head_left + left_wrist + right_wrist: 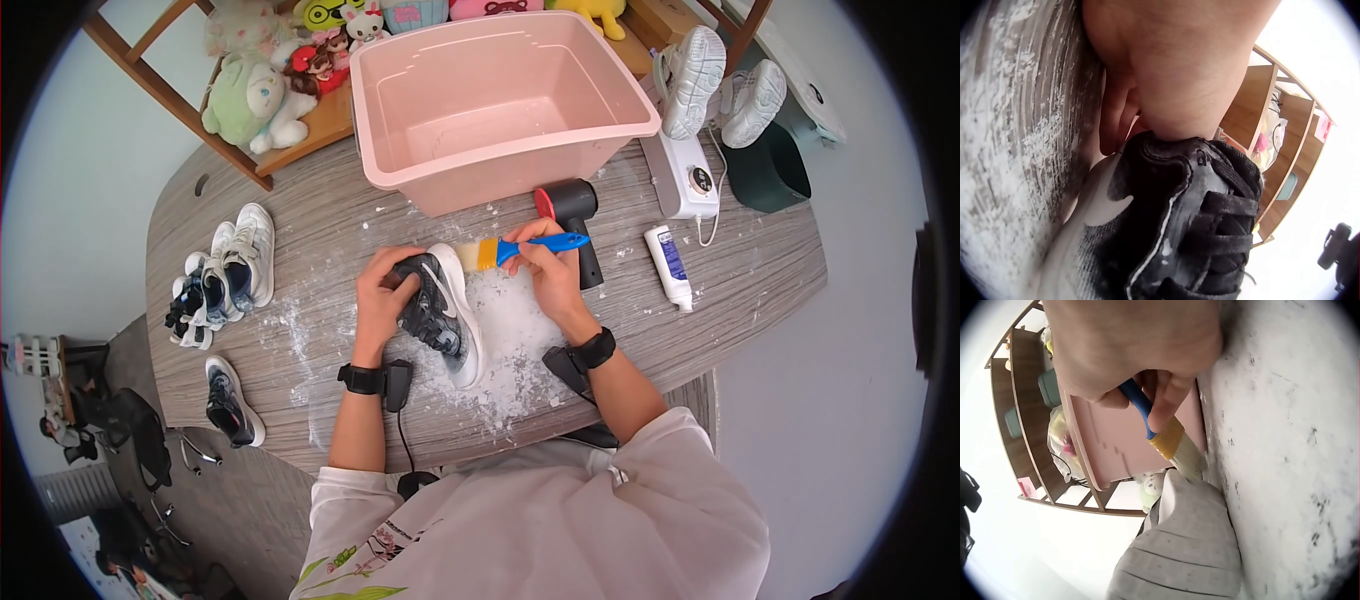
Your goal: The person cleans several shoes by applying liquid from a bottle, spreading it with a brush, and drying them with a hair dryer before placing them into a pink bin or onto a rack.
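A black sneaker (432, 305) with a white sole lies tilted on its side on the powder-covered table. My left hand (385, 290) grips it around the heel and collar; in the left wrist view the laces (1219, 222) and a white swoosh (1110, 211) show. My right hand (545, 265) pinches a paintbrush (545, 243) by its blue handle. The brush's pale bristles (1188, 459) meet the heel end of the white sole (1179, 550) in the right wrist view. White powder (510, 340) is spread over the wood beneath the shoe.
Behind the hands stands a large pink tub (500, 165). A black hair dryer (575, 215) and a white tube (668, 268) lie to the right, near a shoe dryer (685, 180) bearing white shoes. Several shoes (240, 260) line the left, with a dark sneaker (232, 400) at the edge.
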Available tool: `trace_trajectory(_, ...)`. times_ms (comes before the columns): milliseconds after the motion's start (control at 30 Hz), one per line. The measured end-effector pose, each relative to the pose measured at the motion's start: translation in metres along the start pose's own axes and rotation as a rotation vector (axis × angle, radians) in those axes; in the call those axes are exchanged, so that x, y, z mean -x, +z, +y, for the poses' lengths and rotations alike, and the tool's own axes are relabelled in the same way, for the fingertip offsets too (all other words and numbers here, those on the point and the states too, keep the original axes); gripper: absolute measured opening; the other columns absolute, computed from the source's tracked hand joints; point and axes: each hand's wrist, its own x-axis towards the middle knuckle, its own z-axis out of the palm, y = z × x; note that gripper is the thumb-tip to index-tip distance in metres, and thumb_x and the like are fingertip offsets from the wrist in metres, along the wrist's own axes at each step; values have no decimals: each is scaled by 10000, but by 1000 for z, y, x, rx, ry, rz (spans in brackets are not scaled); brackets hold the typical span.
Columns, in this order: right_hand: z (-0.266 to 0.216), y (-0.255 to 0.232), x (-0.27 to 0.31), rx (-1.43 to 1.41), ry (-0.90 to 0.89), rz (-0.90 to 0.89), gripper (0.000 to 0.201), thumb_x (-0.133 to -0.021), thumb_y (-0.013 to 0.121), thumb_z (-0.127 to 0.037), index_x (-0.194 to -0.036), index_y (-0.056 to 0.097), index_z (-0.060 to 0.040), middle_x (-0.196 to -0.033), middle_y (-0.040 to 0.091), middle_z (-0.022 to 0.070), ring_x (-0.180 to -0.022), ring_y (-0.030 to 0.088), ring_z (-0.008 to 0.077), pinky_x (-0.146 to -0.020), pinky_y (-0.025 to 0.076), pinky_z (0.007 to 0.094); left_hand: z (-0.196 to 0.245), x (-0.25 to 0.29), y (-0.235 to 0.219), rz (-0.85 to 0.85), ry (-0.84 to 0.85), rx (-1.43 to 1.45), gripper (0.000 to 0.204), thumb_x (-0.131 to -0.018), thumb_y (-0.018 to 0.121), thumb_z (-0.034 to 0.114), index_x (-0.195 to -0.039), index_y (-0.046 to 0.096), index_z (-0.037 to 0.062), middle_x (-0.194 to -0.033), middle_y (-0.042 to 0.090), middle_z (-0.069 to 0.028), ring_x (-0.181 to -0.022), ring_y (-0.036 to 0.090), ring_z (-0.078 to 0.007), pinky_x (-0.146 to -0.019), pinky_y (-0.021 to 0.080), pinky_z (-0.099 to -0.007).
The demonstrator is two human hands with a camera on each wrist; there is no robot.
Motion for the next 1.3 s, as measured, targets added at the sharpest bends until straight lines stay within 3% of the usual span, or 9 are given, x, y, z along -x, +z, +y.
trace_trajectory(200, -8, 27, -3, -74, -90, 150, 81, -941, 587, -27, -1018, 589, -3, -1137, 641, 159, -883, 675, 212, -787, 547, 353, 1, 0, 0, 3, -6, -20, 400, -784, 606, -127, -1142, 707, 21, -1097, 624, -35, -793, 543, -75, -690, 460, -196)
trace_trajectory(400, -2, -9, -2, -204, -34, -50, 102, -970, 575, -86, -1043, 606, -21, -1140, 639, 148, -834, 630, 208, -744, 506, 332, 0, 0, 1, 10, 1, 1, 392, -782, 614, -114, -1136, 711, 23, -1090, 633, -35, -793, 543, -76, -689, 454, -201)
trace_trajectory(567, -15, 23, -4, -234, -77, 172, 126, -981, 580, -149, -1022, 605, -33, -1058, 663, 143, -845, 592, 198, -754, 474, 330, 0, 0, 0, 11, -4, -20, 389, -780, 620, -104, -1135, 711, 26, -1081, 636, -36, -799, 545, -79, -691, 452, -203)
trace_trajectory(700, -15, 23, -4, -245, -76, 149, 121, -984, 586, -163, -1007, 601, -45, -1061, 661, 143, -860, 584, 191, -769, 466, 330, -2, -1, 0, 9, 3, -30, 394, -776, 622, -103, -1137, 709, 28, -1070, 637, -35, -805, 540, -83, -696, 452, -209)
trace_trajectory(867, -14, -4, -2, -323, 105, -79, 167, -1023, 545, -218, -1008, 595, -59, -1125, 640, 142, -872, 575, 190, -781, 461, 333, -4, -1, 1, 12, 15, -12, 390, -779, 622, -100, -1136, 709, 30, -1065, 637, -33, -797, 525, -88, -693, 449, -213)
trace_trajectory(967, -17, 20, -2, -283, 4, 136, 243, -1043, 514, -272, -969, 591, -54, -1020, 665, 140, -815, 573, 178, -724, 463, 314, -3, -1, 0, 8, 6, -21, 387, -781, 620, -97, -1136, 708, 29, -1066, 636, -32, -797, 525, -93, -694, 450, -213)
trace_trajectory(1100, -18, 24, -2, -208, -20, 152, 295, -1052, 500, -312, -937, 594, -56, -1024, 662, 140, -808, 568, 171, -714, 460, 307, -2, -1, 1, 8, 7, -21, 386, -782, 620, -91, -1137, 709, 31, -1064, 636, -30, -791, 524, -93, -691, 448, -212)
trace_trajectory(1167, -19, 9, 0, -202, 128, -58, 326, -1057, 498, -334, -919, 592, -55, -1037, 662, 148, -789, 566, 168, -706, 460, 303, -2, -1, 2, 9, 11, 4, 385, -782, 619, -90, -1136, 710, 32, -1062, 636, -30, -785, 520, -90, -687, 446, -211)
trace_trajectory(1300, -11, 16, -2, -219, 68, 40, 360, -1059, 499, -354, -895, 596, -48, -998, 676, 160, -748, 571, 170, -691, 472, 307, -3, -1, 1, 5, 5, -9, 381, -784, 616, -87, -1134, 710, 32, -1058, 636, -30, -788, 530, -89, -693, 455, -213)
